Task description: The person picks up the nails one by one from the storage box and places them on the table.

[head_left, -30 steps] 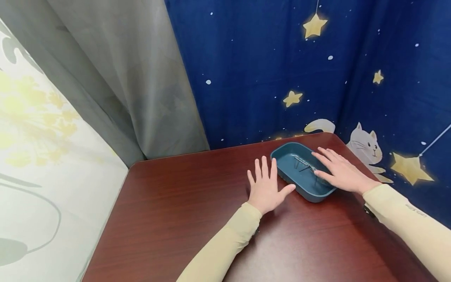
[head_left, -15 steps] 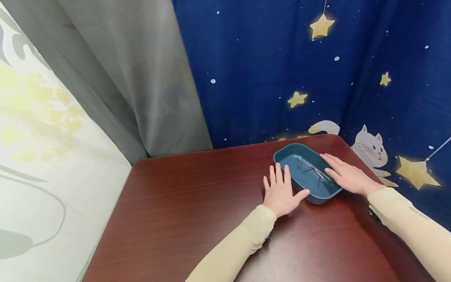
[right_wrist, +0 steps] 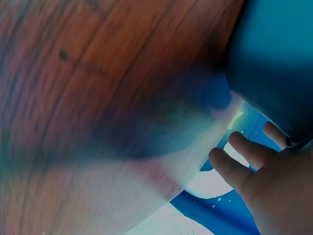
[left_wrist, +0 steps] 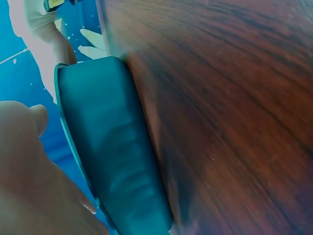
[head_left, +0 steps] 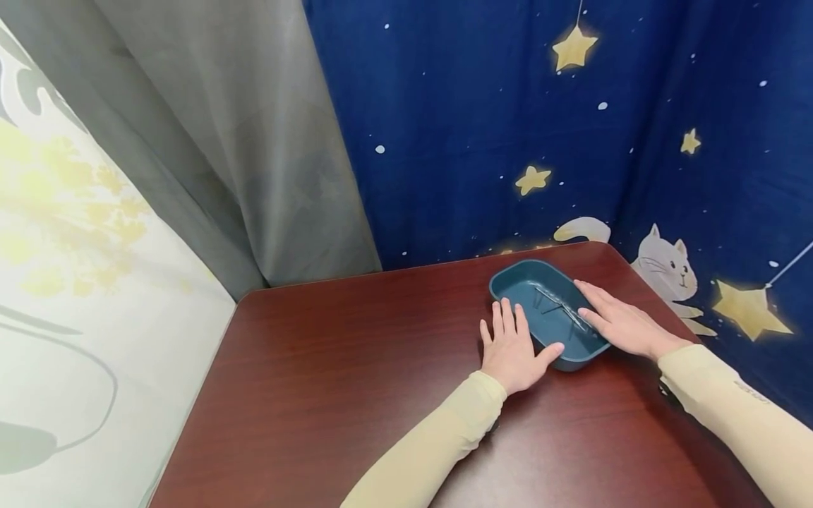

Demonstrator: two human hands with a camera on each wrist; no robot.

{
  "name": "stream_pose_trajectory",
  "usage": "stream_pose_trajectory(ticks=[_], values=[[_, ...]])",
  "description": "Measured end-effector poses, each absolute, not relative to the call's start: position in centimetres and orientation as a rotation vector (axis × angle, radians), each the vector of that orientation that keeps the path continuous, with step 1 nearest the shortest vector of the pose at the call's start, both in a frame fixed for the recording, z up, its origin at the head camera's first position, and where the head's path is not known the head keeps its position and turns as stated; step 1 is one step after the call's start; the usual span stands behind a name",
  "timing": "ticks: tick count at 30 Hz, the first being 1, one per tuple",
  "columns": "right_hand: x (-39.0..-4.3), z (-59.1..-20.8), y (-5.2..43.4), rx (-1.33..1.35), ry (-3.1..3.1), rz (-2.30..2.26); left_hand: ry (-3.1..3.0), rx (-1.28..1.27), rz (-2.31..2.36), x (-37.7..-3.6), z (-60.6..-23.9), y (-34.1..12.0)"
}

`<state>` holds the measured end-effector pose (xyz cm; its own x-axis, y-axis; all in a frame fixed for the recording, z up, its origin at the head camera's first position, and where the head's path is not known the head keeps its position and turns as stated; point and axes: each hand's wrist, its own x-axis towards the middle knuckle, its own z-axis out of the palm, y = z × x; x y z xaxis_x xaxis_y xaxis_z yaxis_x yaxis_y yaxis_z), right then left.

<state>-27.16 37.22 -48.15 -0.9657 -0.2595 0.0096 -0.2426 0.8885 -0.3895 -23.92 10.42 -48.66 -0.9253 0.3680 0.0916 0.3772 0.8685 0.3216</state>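
Observation:
A teal rectangular tray (head_left: 526,289) lies on the dark red wooden table (head_left: 356,381) near its far right corner. Several thin metal pins (head_left: 559,306) lie inside it. My left hand (head_left: 513,347) rests flat on the table against the tray's left wall, fingers straight, thumb touching the near end. My right hand (head_left: 621,323) lies flat along the tray's right rim, fingers straight. The left wrist view shows the tray's outer wall (left_wrist: 112,147) beside my thumb (left_wrist: 29,147). In the right wrist view, straight fingers (right_wrist: 244,156) are below the tray (right_wrist: 274,54).
A blue curtain with stars and a cat (head_left: 667,264) hangs close behind and to the right of the table. A grey curtain (head_left: 241,141) hangs at the back left. The table's left edge (head_left: 197,395) borders a pale patterned cloth (head_left: 76,296).
My left hand has moved right across the table until it touches the tray. My right hand has slid from over the tray's inside to its right rim.

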Motion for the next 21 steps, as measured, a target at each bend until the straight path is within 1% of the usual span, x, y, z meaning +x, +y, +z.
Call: stream_pose_trajectory(ticks=[21], values=[[-25.3, -48.2, 32.2, -0.372, 3.032, -0.668, -2.963, -0.448, -0.439, -23.6, -49.5, 9.4]])
